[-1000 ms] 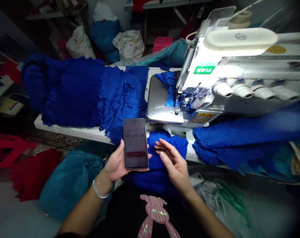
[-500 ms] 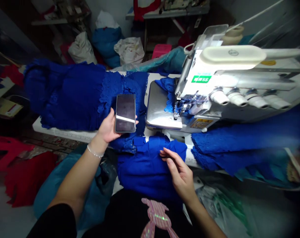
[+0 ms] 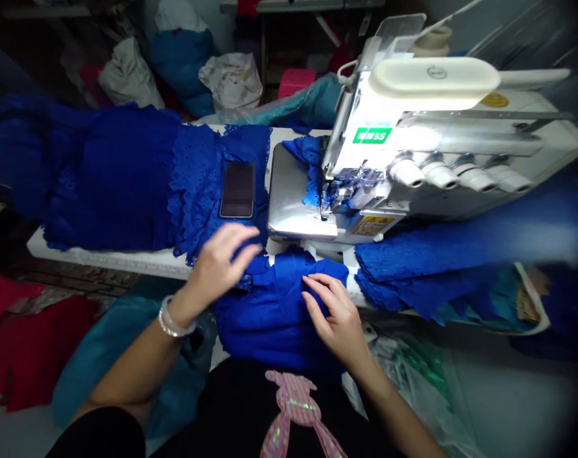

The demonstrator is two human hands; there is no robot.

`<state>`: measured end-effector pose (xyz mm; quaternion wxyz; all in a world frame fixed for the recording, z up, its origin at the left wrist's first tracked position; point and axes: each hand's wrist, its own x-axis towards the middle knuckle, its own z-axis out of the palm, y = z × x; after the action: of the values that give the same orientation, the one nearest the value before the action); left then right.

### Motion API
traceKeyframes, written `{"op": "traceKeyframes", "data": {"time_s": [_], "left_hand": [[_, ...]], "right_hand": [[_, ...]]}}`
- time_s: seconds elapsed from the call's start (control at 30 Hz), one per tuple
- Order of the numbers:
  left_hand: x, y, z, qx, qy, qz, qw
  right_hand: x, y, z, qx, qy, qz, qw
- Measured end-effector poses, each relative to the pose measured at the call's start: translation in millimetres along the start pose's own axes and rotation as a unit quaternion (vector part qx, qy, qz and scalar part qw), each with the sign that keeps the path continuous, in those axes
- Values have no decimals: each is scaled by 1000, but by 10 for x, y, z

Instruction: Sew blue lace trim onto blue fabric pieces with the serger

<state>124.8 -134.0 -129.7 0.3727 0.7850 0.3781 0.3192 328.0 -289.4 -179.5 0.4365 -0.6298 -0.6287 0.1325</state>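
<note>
A dark-screened phone (image 3: pixel 238 189) lies on blue eyelet fabric (image 3: pixel 193 181) left of the sewing machine. My left hand (image 3: pixel 222 264) hovers just in front of the phone, apart from it, with thumb and fingers parted and nothing between them. Over my lap and the table edge is a gathered blue cloth (image 3: pixel 270 312). My right hand (image 3: pixel 337 315) rests at the right side of this cloth, fingers apart and bent loosely, holding nothing. A small blue piece of fabric (image 3: pixel 310 156) sits under the presser foot area of the overlock sewing machine (image 3: pixel 356 159).
More blue fabric is stacked (image 3: pixel 403 267) at the right, below the machine. A teal bag (image 3: pixel 102 356) and red cloth (image 3: pixel 35 356) are on the floor at left. White sacks (image 3: pixel 234 79) and a pink stool (image 3: pixel 296 83) stand behind the white table (image 3: pixel 136 256).
The phone has gone from my left hand onto the blue fabric. That hand has drawn back toward me and turned over. My right hand stays near the lap cloth; the view has shifted.
</note>
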Motion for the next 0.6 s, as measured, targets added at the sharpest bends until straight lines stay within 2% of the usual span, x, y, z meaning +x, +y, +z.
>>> {"op": "traceKeyframes", "data": {"time_s": [0.03,0.07,0.17,0.23,0.33,0.4,0.43,0.5,0.53,0.57,0.6], "left_hand": [[-116,7,101,-29,-62,-10,998],[-206,-9,192,-50,-79,-23,995],[-319,-116,349,-70,-59,-51,994],[-309,-117,331,-68,-42,-49,996],[-237,154,177,-74,-49,-36,995],[-142,470,65,-98,-83,-9,992],[-70,630,27,-113,-98,19,989],[129,875,19,-125,-90,95,983],[252,939,53,-123,-81,139,979],[383,961,111,-116,-74,186,973],[515,943,188,-107,-76,231,964]], "right_hand": [[6,8,15,-18,-4,-15,1000],[13,17,30,-34,-8,-26,999],[46,29,62,-65,-23,-33,997],[77,-4,75,-63,-11,-28,998],[133,-152,64,0,26,0,1000],[168,-303,8,111,-8,49,993],[184,-382,-40,183,-54,88,978],[214,-513,-169,321,-144,179,919],[231,-553,-237,371,-161,221,887],[251,-571,-298,402,-152,255,866],[275,-564,-343,416,-118,277,858]]}}
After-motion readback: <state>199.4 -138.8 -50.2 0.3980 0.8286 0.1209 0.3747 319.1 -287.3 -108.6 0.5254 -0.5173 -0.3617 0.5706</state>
